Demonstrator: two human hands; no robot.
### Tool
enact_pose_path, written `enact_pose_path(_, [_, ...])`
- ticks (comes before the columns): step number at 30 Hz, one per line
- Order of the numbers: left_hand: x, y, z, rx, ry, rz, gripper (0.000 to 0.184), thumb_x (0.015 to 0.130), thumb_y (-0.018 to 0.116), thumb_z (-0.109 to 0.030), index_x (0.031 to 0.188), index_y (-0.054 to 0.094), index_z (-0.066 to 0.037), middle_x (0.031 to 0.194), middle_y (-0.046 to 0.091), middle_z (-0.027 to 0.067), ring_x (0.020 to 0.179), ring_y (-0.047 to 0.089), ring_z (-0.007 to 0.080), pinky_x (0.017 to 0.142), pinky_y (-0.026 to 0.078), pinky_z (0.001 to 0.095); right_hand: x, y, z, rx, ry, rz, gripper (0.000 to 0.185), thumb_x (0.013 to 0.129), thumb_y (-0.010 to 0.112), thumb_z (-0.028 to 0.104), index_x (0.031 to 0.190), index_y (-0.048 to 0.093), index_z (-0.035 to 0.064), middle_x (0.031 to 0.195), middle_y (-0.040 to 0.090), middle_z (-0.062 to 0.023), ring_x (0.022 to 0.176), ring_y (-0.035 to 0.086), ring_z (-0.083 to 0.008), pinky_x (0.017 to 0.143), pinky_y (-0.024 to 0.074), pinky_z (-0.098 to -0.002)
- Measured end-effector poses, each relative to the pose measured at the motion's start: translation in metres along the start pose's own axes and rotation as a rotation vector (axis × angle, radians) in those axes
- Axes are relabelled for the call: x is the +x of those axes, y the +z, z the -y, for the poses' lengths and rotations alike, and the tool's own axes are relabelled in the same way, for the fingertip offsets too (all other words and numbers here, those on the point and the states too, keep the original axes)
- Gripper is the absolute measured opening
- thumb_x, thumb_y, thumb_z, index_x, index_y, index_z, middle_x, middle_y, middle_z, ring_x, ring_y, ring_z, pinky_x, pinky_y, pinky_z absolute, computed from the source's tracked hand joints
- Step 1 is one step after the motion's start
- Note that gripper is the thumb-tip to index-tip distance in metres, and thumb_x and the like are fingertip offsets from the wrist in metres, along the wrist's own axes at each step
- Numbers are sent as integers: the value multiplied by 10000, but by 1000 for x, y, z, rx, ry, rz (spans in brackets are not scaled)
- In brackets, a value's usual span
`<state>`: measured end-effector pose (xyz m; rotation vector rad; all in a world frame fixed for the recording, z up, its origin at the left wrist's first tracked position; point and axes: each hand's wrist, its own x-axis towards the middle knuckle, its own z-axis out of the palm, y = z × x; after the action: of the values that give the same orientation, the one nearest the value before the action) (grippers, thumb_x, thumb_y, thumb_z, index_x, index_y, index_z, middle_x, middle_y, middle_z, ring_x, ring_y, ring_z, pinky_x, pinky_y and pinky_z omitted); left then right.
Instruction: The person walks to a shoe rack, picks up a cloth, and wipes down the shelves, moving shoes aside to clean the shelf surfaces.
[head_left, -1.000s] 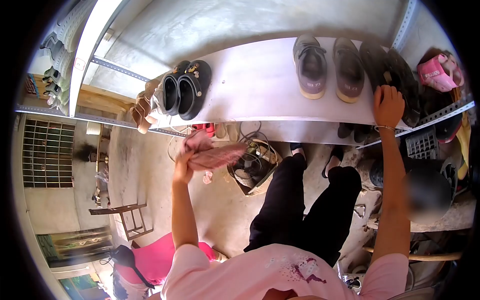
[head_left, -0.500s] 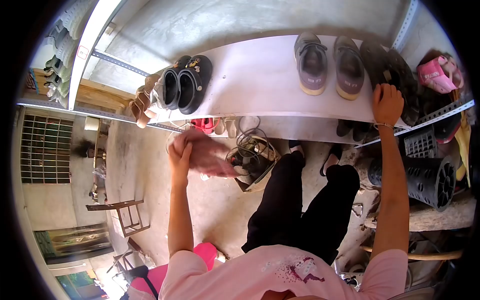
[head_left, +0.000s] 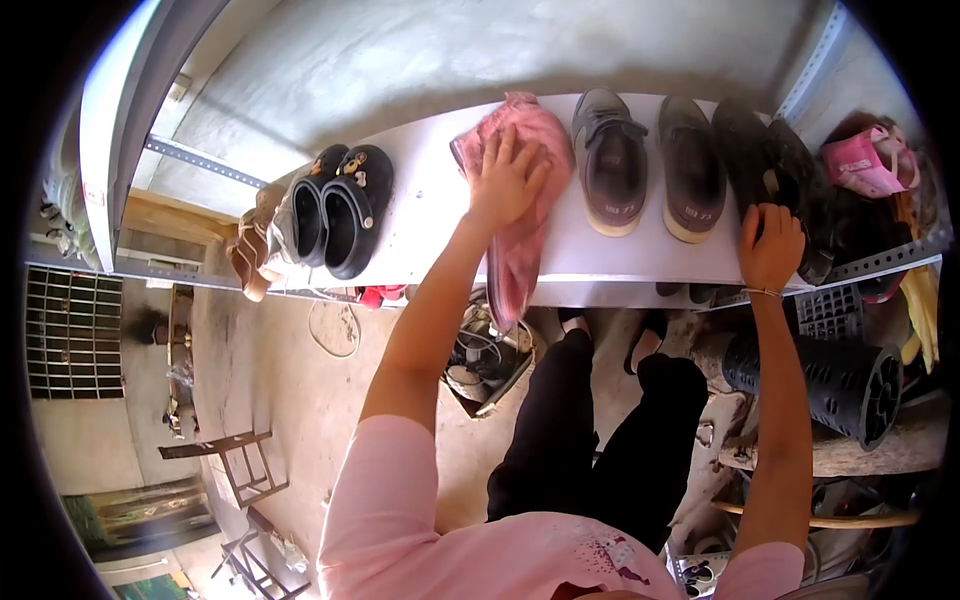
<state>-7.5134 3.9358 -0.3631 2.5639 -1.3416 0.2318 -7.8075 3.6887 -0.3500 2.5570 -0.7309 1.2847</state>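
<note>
A crumpled pink cloth (head_left: 545, 215) is spread on the white shelf (head_left: 425, 215), one end hanging over its front edge. My left hand (head_left: 508, 182) lies flat on the cloth with its fingers spread. Right of the cloth stands a pair of grey shoes (head_left: 612, 165) with pale soles. My right hand (head_left: 771, 245) rests at the shelf's right front, beside several dark shoes (head_left: 765, 165). Its fingers are curled together; their tips are hidden, so I cannot see whether they hold anything.
Black clogs (head_left: 350, 225) and brown shoes (head_left: 250, 245) stand at the shelf's left end. A pink bag (head_left: 868, 162) lies beyond the right post. Below are an open box (head_left: 490, 395) of shoes and cables, a black ridged cylinder (head_left: 815, 385) and a wooden stool frame (head_left: 240, 465).
My left hand has carried the pink cloth from in front of the shelf up onto its top, left of the grey shoes. My right hand stays by the dark shoes. The view has shifted slightly.
</note>
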Motion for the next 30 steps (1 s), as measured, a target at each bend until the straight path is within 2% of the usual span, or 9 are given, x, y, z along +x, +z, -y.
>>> enact_pose_path(2, [43,-2,7,2,-220,164,593,938,325,-566,1436,367,-248,1556,179,110,1438,131,325,1111,30,617,0,-2,1,1,1,-3,99,853,609,161,807,550,96,746,522,-58,678,513,-270,600,381,-391])
enact_pose_path(4, [93,84,96,121,-184,110,608,944,231,-591,1462,306,-282,1574,112,80,1453,47,295,1113,-57,602,1,-2,0,-3,0,-6,99,855,605,159,806,549,94,748,519,-61,679,510,-271,601,379,-390])
enact_pose_path(9, [73,1,73,-48,-740,9,574,938,258,-509,1451,345,-266,1573,126,108,1453,78,287,1087,-10,639,2,-3,0,28,24,11,106,859,598,162,806,542,89,760,514,-63,689,501,-269,605,369,-380])
enact_pose_path(14, [44,5,73,-24,-765,-39,569,933,269,-484,1452,343,-261,1563,162,117,1449,100,289,1094,10,636,2,-2,0,32,0,-4,108,863,594,165,806,540,92,756,504,-59,691,502,-267,603,372,-380])
enact_pose_path(16, [22,0,71,41,-664,-32,571,924,268,-506,1454,326,-299,1571,159,62,1444,127,261,1095,42,630,1,-3,0,13,-2,-7,108,861,597,166,804,538,95,750,500,-57,685,503,-264,593,375,-378])
enact_pose_path(20, [-38,-6,75,-6,-564,-66,531,940,292,-426,1436,363,-247,1545,241,63,1420,215,265,1146,95,497,0,-2,-1,3,-32,-31,111,858,603,170,803,539,97,750,503,-58,677,504,-260,581,376,-375])
enact_pose_path(21, [-55,-12,70,-30,-538,-133,498,941,337,-372,1406,399,-206,1497,332,84,1379,293,291,1145,161,424,0,-2,-1,-4,-33,-35,111,857,605,172,804,541,98,751,506,-58,675,505,-260,583,380,-375])
enact_pose_path(25, [-107,-16,71,-110,-396,-266,388,927,421,-236,1271,501,-76,1367,472,116,1238,431,337,1068,288,436,-3,0,-3,-22,-27,-43,109,857,607,179,811,547,101,756,516,-54,683,514,-258,592,394,-377])
enact_pose_path(30, [-137,-29,76,-135,-276,-267,333,905,467,-181,1213,528,-70,1336,501,119,1190,469,347,1031,332,442,-4,1,-5,0,-38,-51,110,863,605,185,814,548,105,758,523,-49,692,524,-256,594,400,-382])
